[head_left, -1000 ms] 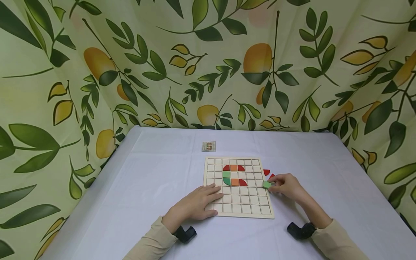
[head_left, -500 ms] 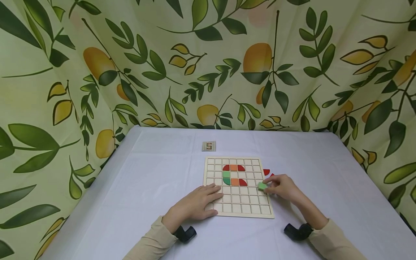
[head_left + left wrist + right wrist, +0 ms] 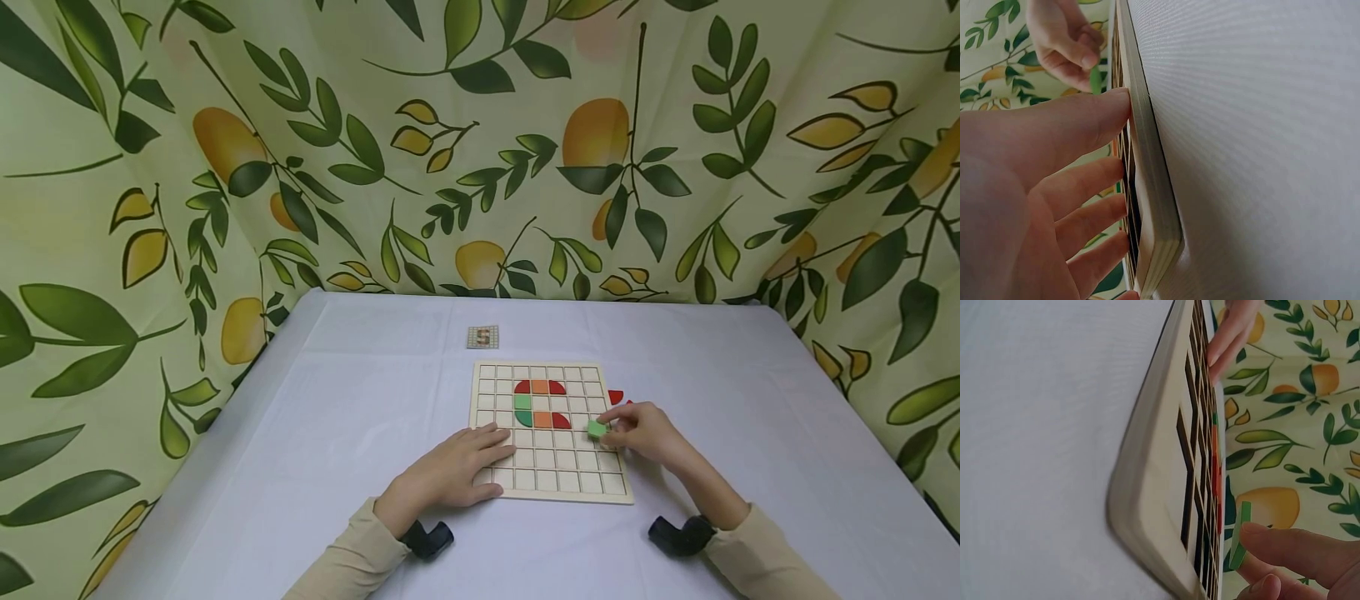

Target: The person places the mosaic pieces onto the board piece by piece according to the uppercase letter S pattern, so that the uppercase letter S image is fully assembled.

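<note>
A pale wooden grid board (image 3: 555,482) lies on the white table. Set in its cells are red quarter-round pieces (image 3: 560,421), orange squares (image 3: 539,387), a light green square (image 3: 522,402) and a dark green quarter-round (image 3: 522,418). My left hand (image 3: 453,468) rests on the board's left front part, fingers spread; in the left wrist view its thumb (image 3: 1107,112) lies on the rim. My right hand (image 3: 643,432) pinches a light green square tile (image 3: 596,429) between thumb and fingers, above the board's right side. The right wrist view shows that tile edge-on.
A small pattern card (image 3: 482,337) with a printed grid lies behind the board. Loose red pieces (image 3: 616,397) lie off the board's right edge, one mostly hidden behind my right hand. A leaf-and-fruit patterned curtain (image 3: 480,167) surrounds the table (image 3: 337,375).
My right hand has moved left with the green tile, from the board's right edge to over its right-hand cells. My left hand has stayed in place.
</note>
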The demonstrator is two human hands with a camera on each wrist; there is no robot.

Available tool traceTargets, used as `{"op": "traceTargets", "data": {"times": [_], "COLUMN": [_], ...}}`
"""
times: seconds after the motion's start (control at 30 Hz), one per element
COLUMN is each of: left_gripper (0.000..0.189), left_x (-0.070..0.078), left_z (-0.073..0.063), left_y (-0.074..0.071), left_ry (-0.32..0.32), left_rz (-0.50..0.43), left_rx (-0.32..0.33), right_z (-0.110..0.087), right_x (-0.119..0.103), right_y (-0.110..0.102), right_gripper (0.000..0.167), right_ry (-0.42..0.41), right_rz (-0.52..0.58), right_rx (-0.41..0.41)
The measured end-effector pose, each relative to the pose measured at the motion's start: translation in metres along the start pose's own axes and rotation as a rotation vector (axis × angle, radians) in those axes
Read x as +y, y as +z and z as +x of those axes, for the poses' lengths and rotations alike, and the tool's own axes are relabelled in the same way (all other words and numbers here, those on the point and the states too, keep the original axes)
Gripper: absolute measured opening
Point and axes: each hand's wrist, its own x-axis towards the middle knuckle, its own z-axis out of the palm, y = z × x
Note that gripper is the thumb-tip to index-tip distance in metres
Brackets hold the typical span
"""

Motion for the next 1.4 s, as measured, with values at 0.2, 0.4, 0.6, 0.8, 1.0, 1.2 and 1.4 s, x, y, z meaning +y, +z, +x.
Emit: {"op": "traceTargets", "data": {"times": [0.2, 0.4, 0.6, 0.8, 1.0, 1.2, 1.4], "left_gripper": [0.057, 0.058, 0.057, 0.057, 0.058, 0.058, 0.058], "left_x": [0.001, 0.001, 0.002, 0.001, 0.000, 0.000, -0.001], "left_z": [0.000, 0.001, 0.000, 0.000, 0.000, 0.001, 0.001], "left_y": [0.000, 0.000, -0.001, -0.001, 0.000, 0.001, 0.001], "left_ry": [-0.014, -0.026, -0.016, -0.010, -0.007, -0.007, -0.001], "left_rz": [0.008, 0.008, 0.004, 0.000, 0.003, 0.012, 0.012], "left_rx": [-0.007, -0.020, -0.013, -0.012, -0.009, -0.010, -0.008], "right_z": [0.001, 0.002, 0.003, 0.004, 0.004, 0.004, 0.005], "right_x": [-0.004, -0.008, -0.008, -0.007, -0.010, -0.013, -0.017], "right_y": [0.004, 0.006, 0.009, 0.015, 0.019, 0.022, 0.025], "right_gripper": [0.028, 0.028, 0.027, 0.026, 0.024, 0.023, 0.025], "right_ry": [-0.027, -0.034, -0.055, -0.068, -0.083, -0.085, -0.066], "right_rz": [0.000, 0.006, -0.012, 0.016, 0.013, 0.017, -0.008], "right_rx": [-0.005, -0.019, -0.037, -0.055, -0.057, -0.053, -0.042]}}
